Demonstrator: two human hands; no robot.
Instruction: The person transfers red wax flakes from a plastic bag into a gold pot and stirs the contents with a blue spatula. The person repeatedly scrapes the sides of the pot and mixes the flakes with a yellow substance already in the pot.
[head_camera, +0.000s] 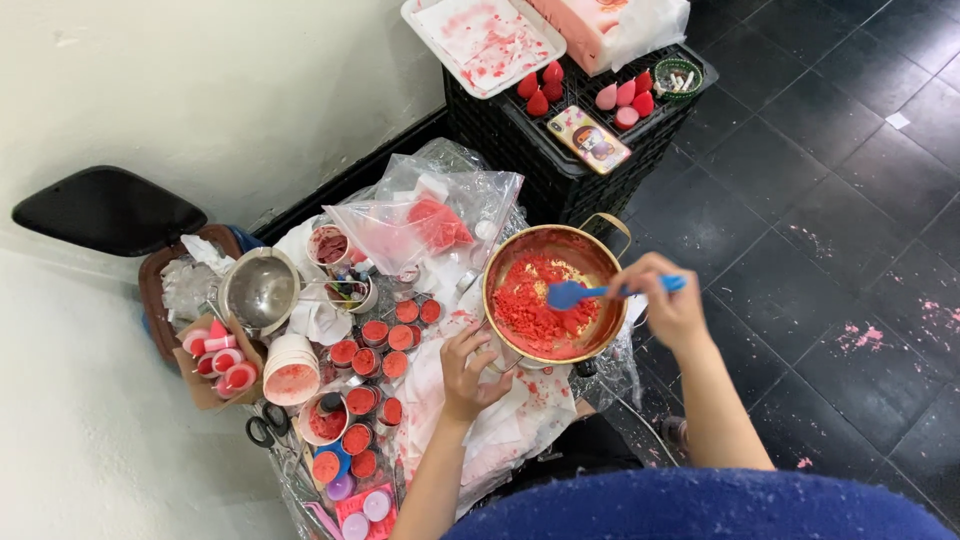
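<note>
Pan (500, 262) of crumbled red powder, metal-walled, round, its inside stained orange-red, standing at the right edge of the cluttered work surface (440, 400), just in front of the black crate (520, 160). Loose red crumbs fill most of the floor of the pan, heaped towards its left wall; a paler patch shows near the far rim.

Left to right: small round pots (372, 333) of pressed red powder lie close beside the pan, so any crumbs I flick over its left wall would, I judge, land in them or on the paper beneath. My left hand (468, 372) is curled against the near-left rim and grips it; if that grip slackens while I stir, the pan could tip or slide off the edge towards my lap. My right hand (668, 300) is closed around the handle of a blue spatula (572, 294), whose blade rests in the powder. A hard scrape here could throw powder onto the dark floor (850, 200), already speckled pink.
</note>
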